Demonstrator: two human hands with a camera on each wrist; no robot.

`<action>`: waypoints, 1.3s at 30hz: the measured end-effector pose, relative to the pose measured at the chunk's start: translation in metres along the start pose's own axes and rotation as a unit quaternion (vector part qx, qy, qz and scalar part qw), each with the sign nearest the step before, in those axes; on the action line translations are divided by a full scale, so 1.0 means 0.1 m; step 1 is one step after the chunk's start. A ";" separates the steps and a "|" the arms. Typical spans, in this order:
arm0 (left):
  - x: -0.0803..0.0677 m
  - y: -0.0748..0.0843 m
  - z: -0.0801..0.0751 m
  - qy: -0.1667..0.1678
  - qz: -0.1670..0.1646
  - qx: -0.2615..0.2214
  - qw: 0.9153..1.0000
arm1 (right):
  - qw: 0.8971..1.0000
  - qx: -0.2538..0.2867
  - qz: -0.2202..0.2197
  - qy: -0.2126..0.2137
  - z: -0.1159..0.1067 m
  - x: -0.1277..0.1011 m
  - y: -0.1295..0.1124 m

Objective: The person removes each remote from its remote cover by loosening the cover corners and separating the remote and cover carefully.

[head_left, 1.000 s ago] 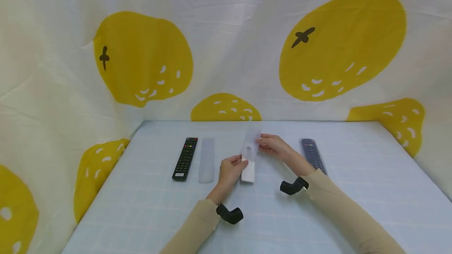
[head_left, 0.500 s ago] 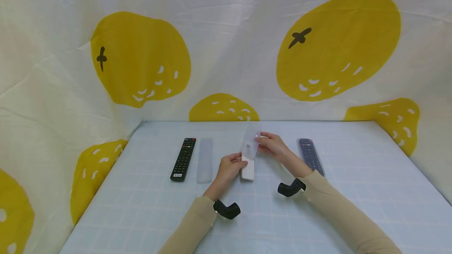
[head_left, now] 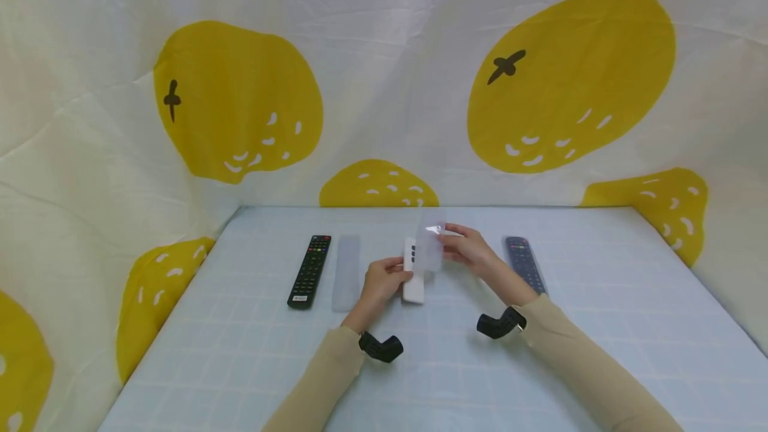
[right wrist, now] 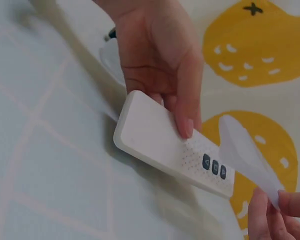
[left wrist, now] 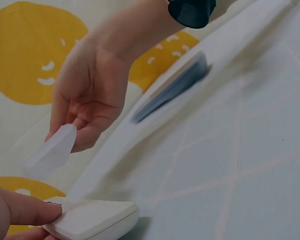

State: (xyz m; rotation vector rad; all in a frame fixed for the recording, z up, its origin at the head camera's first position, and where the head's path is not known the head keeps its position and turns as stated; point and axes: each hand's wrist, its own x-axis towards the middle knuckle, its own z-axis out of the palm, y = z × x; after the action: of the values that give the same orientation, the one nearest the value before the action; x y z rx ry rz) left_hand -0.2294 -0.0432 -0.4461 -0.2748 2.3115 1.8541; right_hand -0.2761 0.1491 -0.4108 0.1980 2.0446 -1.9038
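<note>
A white remote (head_left: 413, 275) lies on the table near the middle, and my left hand (head_left: 385, 277) grips its side; the right wrist view shows the white remote (right wrist: 170, 150) with the left hand's fingers (right wrist: 182, 95) curled over its edge. My right hand (head_left: 465, 247) pinches a clear silicone sleeve (head_left: 429, 248), which hangs just right of the remote and off it. In the left wrist view the sleeve (left wrist: 52, 151) dangles from the right hand (left wrist: 90, 95), above the white remote's end (left wrist: 92, 220).
A black remote (head_left: 309, 271) and a second clear sleeve (head_left: 347, 272) lie side by side at the left. A dark remote in a sleeve (head_left: 525, 262) lies at the right. Fabric walls with yellow fruit prints (head_left: 240, 99) enclose the pale checked table (head_left: 456, 372).
The clear sleeve has come off the white remote's far end, whose dark buttons now show. My right hand holds it slightly right; my left hand keeps its hold on the remote.
</note>
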 end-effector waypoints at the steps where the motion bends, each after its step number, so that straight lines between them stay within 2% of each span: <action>1: 0.01 0.00 -0.01 0.003 -0.002 0.002 1.000 | 1.000 -0.006 0.003 0.000 -0.01 -0.01 0.00; 6: 0.03 0.02 -0.03 0.007 -0.010 0.012 1.000 | 0.999 -0.030 0.009 -0.013 -0.05 -0.04 0.05; 11: 0.06 0.02 -0.04 0.002 -0.001 0.022 1.000 | 0.999 -0.037 0.012 -0.026 -0.08 -0.06 0.10; 16: 0.10 0.00 -0.05 -0.001 0.015 0.057 0.998 | 0.998 -0.045 0.020 -0.031 -0.12 -0.07 0.16; 23: 0.14 0.05 -0.08 0.001 0.042 0.139 0.989 | 0.997 -0.062 0.016 -0.036 -0.15 -0.05 0.25; 27: 0.14 0.09 -0.08 0.013 0.040 0.179 0.983 | 0.996 -0.079 0.022 -0.033 -0.12 -0.02 0.29; 31: 0.13 0.11 -0.08 0.023 0.034 0.198 0.979 | 0.995 -0.087 0.021 -0.033 -0.11 -0.01 0.33; 39: 0.12 0.12 -0.09 0.038 0.043 0.217 0.974 | 0.995 -0.099 0.011 -0.028 -0.11 0.00 0.36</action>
State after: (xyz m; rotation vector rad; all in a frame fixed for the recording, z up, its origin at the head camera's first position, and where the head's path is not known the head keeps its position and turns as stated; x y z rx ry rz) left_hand -0.2444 -0.0496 -0.4359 -0.1883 2.7383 1.3347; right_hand -0.2661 0.1635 -0.4444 0.1166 2.1670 -1.6600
